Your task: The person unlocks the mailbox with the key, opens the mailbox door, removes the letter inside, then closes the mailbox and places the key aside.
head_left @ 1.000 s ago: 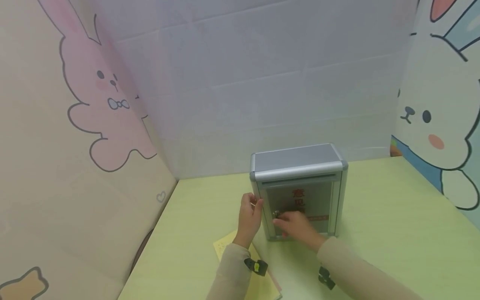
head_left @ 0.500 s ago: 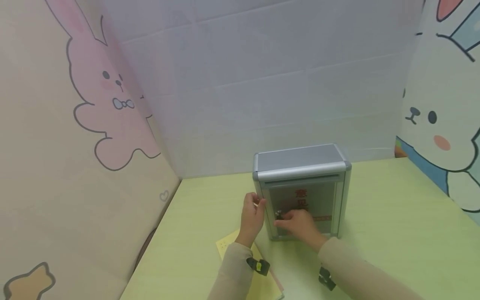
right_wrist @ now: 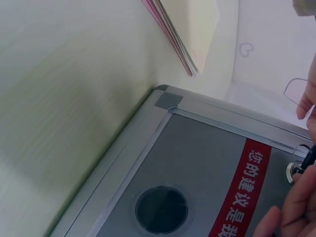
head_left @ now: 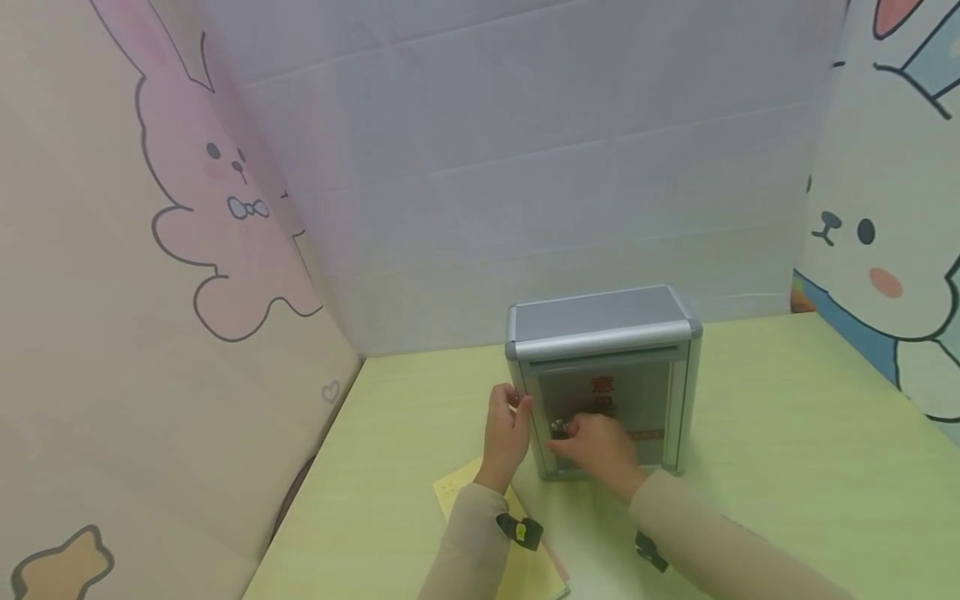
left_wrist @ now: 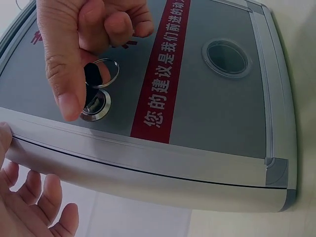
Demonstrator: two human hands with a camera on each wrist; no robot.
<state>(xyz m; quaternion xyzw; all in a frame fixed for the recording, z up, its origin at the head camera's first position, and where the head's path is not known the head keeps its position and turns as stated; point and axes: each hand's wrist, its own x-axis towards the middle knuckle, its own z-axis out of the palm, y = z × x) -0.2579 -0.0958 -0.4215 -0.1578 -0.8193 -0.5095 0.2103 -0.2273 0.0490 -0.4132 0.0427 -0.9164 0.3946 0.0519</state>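
A grey metal box (head_left: 600, 321) with silver edges and red characters on its front panel stands upright on the table. My right hand (head_left: 600, 450) is at the left part of that panel, pinching a key with a black head (left_wrist: 93, 75) at the round lock (left_wrist: 101, 106). A thin metal ring (left_wrist: 117, 74) hangs from the key. How far the key sits in the lock is hidden by the fingers. My left hand (head_left: 506, 433) is at the box's left side, its thumb touching the front edge and its other fingers loosely bent beside it.
A yellow notebook or paper stack (head_left: 457, 483) lies partly under the left forearm, before the box. Pale green table surface (head_left: 810, 433) extends right of the box. A white back wall (head_left: 562, 167) and side walls with cartoon rabbits enclose the table.
The head view has shifted slightly. My right hand has turned and lifted a little at the lock, covering more of the red characters. My left hand keeps its place at the box's side.
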